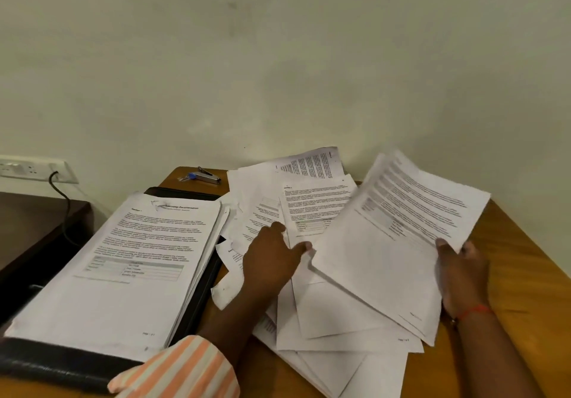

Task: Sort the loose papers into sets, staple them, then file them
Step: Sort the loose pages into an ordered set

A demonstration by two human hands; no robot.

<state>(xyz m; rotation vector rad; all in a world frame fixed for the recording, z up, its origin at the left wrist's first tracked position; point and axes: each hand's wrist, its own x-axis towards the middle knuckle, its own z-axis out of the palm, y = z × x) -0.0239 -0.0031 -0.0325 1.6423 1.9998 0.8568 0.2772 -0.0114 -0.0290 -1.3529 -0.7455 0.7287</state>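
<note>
A sheaf (395, 243) was pinched edgewise by the right hand (463, 271); loose papers (324, 314) were pressed under the flat, straight-fingered left hand (272, 258); sheets might be shed from so slight a hold, and sets mixed.

White loose papers (340, 314) carry black print. The folder (55, 363) is black, the table (519, 258) orange-brown. The sleeve (185, 370) has orange and white stripes; the wrist thread (474, 311) is red.
</note>
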